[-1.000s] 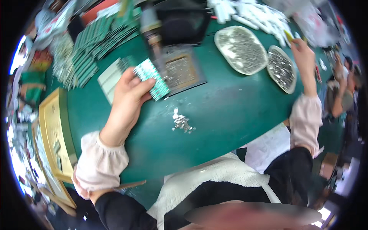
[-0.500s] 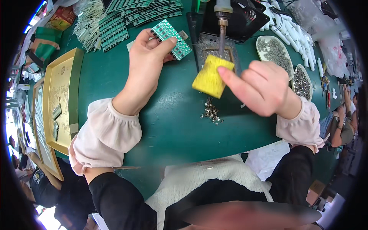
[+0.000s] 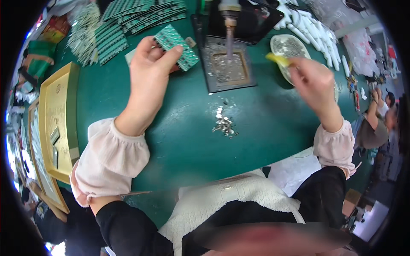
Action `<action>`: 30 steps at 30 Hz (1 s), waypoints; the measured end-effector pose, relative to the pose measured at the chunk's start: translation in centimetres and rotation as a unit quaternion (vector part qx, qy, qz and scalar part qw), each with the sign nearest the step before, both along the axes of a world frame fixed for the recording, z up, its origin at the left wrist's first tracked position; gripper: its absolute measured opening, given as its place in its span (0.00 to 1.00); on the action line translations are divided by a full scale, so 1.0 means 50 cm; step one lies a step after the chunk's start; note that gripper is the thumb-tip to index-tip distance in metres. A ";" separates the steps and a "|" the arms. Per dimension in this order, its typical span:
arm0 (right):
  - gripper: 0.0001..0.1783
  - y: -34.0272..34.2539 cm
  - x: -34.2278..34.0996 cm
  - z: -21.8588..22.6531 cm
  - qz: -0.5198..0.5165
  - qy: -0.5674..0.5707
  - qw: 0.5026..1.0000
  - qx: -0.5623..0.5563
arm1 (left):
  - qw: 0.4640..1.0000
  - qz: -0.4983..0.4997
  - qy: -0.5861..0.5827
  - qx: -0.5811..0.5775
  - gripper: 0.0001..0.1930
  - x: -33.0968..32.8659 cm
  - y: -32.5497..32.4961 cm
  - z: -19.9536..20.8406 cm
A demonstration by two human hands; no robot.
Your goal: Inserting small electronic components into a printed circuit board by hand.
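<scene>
Between the thumb and fingers of my left hand (image 3: 149, 70) is a green circuit board panel (image 3: 176, 46), tilted above the table. My right hand (image 3: 314, 79) is closed on a yellow sponge (image 3: 276, 59), which shows edge-on and blurred over a white dish (image 3: 285, 75) of small metal pins. Between the two hands, a soldering iron (image 3: 229, 36) points down at a dark metal plate (image 3: 232, 87) with a recessed, solder-spattered middle. A small heap of shiny metal clips (image 3: 224, 124) lies on the green table in front of the plate.
Stacked green circuit boards (image 3: 111, 40) and a bundle of white wires (image 3: 84, 36) lie at the back left. A gold tray (image 3: 73, 106) with two small boards stands at the left. White tubes (image 3: 314, 34) fill the back right. Other people sit at both sides.
My right hand has carried the yellow sponge away from under the soldering iron, to the right, uncovering the metal plate. My left hand keeps hold of the circuit board. The whole view has shifted slightly.
</scene>
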State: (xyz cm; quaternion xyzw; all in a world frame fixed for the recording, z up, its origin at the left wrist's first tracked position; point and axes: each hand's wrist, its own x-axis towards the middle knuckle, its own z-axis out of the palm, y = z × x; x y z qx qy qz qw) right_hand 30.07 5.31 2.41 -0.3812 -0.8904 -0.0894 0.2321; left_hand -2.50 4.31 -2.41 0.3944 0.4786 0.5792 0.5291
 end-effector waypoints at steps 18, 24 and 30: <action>0.11 -0.065 -0.127 -0.025 0.154 0.067 0.930 -0.328 | 0.996 -0.076 0.052 -0.015 0.14 0.008 -0.002 -0.008; 0.10 -0.053 -0.165 -0.074 0.157 0.055 0.950 -0.265 | 0.994 -0.104 0.036 -0.015 0.13 0.020 -0.008 0.000; 0.08 -0.042 -0.161 -0.069 0.184 0.046 0.938 -0.290 | 0.985 -0.150 0.036 -0.077 0.12 0.023 -0.013 0.023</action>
